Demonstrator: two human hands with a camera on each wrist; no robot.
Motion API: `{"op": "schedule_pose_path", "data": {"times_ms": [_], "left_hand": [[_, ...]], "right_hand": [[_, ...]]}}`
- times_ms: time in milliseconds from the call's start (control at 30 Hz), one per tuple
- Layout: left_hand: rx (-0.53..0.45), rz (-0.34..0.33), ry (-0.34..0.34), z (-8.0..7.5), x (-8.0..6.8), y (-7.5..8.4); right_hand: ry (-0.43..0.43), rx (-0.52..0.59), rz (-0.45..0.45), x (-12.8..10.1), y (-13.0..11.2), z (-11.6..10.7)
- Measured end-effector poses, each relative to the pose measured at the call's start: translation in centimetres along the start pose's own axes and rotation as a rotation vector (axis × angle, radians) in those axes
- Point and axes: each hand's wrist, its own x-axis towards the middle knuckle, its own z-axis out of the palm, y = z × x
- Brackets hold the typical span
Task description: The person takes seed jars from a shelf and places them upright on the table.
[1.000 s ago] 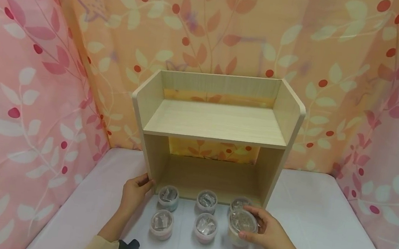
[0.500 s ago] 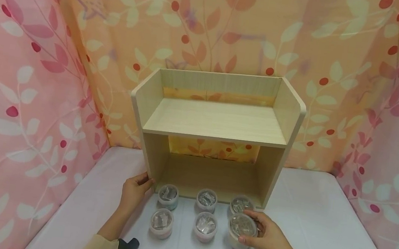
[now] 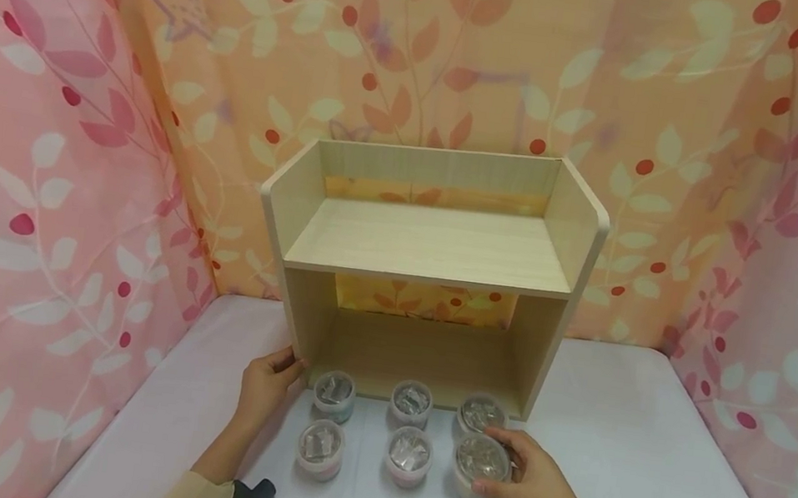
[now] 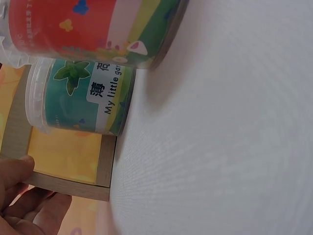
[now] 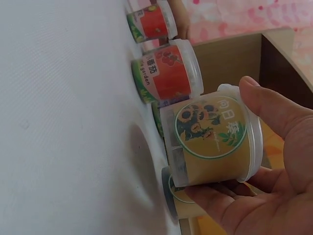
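In the head view my left hand (image 3: 266,383) grips the front edge of the left side panel of a small pale wooden shelf (image 3: 425,278), low down. The left wrist view shows the thumb and fingers (image 4: 51,210) on either side of that panel. With thumb and fingers my right hand (image 3: 533,479) holds a clear lidded plastic tub (image 5: 215,137) with a yellow sunflower label, at the front right. Its base is near the table; whether it touches cannot be told. Behind it stands a similar tub (image 3: 482,413), partly hidden.
More lidded tubs stand before the shelf: a teal-labelled one (image 4: 73,103) and a red-labelled one (image 4: 88,29) at left, a tomato-labelled one (image 5: 168,71) at front middle, another (image 3: 412,402) behind it. White cloth covers the table (image 3: 641,483). Patterned curtains (image 3: 425,50) surround it.
My right hand has brought the sunflower tub slightly down and toward me, away from the tub behind it. The left hand keeps its hold on the shelf panel.
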Motion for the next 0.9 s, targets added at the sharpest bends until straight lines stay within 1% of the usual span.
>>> {"op": "schedule_pose_path", "data": {"times_ms": [133, 333, 567, 800, 900], "left_hand": [[-0.005, 0.004, -0.001, 0.0, 0.0, 0.0], [-0.008, 0.004, 0.007, -0.1, -0.1, 0.1], [0.000, 0.003, 0.002, -0.3, -0.1, 0.1], [-0.017, -0.001, -0.002, -0.2, -0.1, 0.2], [-0.019, -0.001, -0.006, -0.1, 0.0, 0.1]], "right_hand": [[0.005, -0.011, 0.009, -0.1, 0.2, 0.1], [-0.005, -0.032, -0.020, -0.5, 0.3, 0.1], [0.027, -0.107, 0.029, -0.8, 0.8, 0.3], [-0.005, -0.096, 0.011, -1.1, 1.0, -0.1], [-0.003, -0.120, 0.009, -1.1, 1.2, -0.2]]}}
